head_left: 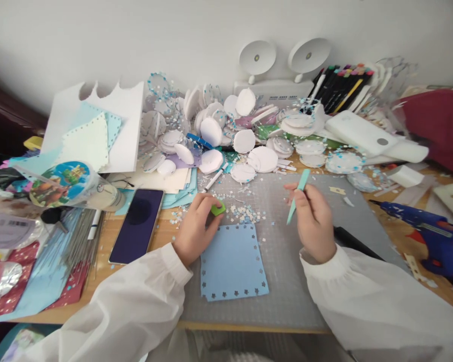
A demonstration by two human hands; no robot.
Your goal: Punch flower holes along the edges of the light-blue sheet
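Observation:
My left hand (197, 229) is closed at the upper left corner of a light blue paper square (232, 261). Its fingers curl round a small bright green piece (218, 209), mostly covered, whose kind I cannot make out. Flower-shaped holes run along the paper's edges. Over the grey cutting mat (287, 281), my right hand (314, 218) pinches a slim, flat teal tool (298, 196), tilted, with both ends showing. Tiny white and blue paper bits (245, 213) lie scattered just above the square.
White discs (211, 131) with beaded wire are heaped along the back. A phone (136, 226) and lidded cup (73, 183) stand left. A blue glue gun (430, 231) lies right, and a black handle-like object (357, 242) is beside my right wrist. Markers (343, 88) stand behind.

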